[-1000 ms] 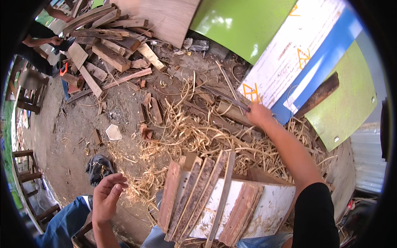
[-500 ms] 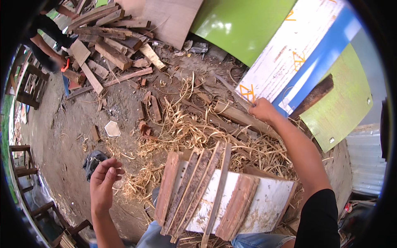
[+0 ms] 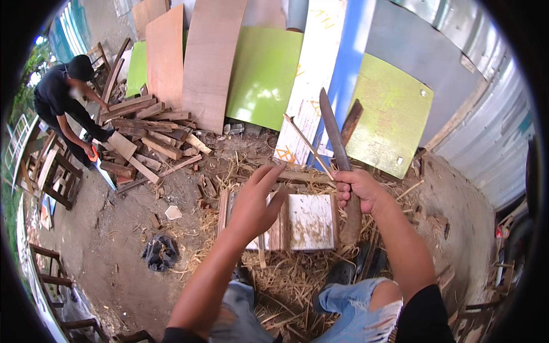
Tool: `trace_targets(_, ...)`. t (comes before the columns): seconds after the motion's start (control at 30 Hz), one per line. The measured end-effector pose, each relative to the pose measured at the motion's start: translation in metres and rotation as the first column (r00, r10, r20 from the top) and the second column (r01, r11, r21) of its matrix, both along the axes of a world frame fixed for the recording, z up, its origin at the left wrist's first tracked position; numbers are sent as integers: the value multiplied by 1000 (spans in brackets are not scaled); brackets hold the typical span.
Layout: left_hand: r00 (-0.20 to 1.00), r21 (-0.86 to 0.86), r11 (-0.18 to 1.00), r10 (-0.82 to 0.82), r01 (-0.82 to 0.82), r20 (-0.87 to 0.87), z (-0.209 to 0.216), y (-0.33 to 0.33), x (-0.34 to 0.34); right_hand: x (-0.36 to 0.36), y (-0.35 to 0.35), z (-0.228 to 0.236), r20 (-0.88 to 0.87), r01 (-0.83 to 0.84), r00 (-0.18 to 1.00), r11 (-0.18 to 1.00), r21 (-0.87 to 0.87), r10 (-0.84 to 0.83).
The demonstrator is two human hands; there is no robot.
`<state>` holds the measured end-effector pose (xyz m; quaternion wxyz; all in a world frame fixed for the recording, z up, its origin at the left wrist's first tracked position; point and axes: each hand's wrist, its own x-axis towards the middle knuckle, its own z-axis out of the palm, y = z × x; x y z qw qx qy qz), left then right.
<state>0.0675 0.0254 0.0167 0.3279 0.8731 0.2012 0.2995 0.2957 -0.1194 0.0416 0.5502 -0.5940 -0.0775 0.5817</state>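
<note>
My right hand (image 3: 363, 191) is closed round a long machete (image 3: 333, 131). Its dark blade points up and away, and its brown handle (image 3: 351, 223) hangs below my fist. A thin wooden stick (image 3: 307, 144) slants off from the same fingers and seems pinched in them. My left hand (image 3: 258, 200) is raised with fingers stretched and holds nothing. It hovers above a low white-topped wooden block (image 3: 311, 223) between my feet. Brown wooden strips (image 3: 284, 224) lie across the block, partly hidden by my left hand and forearm.
Curly wood shavings (image 3: 274, 280) surround the block. A pile of timber (image 3: 154, 131) lies at the far left, where a person (image 3: 63, 97) holds a handsaw (image 3: 104, 171). Green panels (image 3: 266, 74) and white boards (image 3: 309, 74) lean at the back. A black crumpled bag (image 3: 160, 253) sits at left.
The view has tilted up, showing more of the wall and the person. My left hand has come rightward over the block. The machete in my right hand now stands up, its blade plainly visible.
</note>
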Motion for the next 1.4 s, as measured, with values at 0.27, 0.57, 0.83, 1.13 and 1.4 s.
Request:
trace_targets(0.27, 972, -601, 770, -232, 214, 49, -22, -103, 93, -55, -121, 8, 149, 187, 968, 976, 113, -202)
trace_targets(0.57, 833, -251, 915, -394, 316, -388, -41, -196, 0, -42, -159, -3, 333, 245, 904, 963, 113, -269)
trace_targets(0.83, 985, -91, 988, -134, 125, -104, -28, -144, 8, -100, -148, -6, -97, 139, 987, 982, 129, -127)
trace_targets(1.13, 995, -87, 992, -94, 96, 21, -32, -121, 4, -109, -139, 6, -30, 56, 998, 993, 103, -53)
trace_targets(1.4, 998, -309, 951, -3, -17, -65, -2, -102, -7, -114, -141, -30, 473, -27, 876, 989, -146, 93)
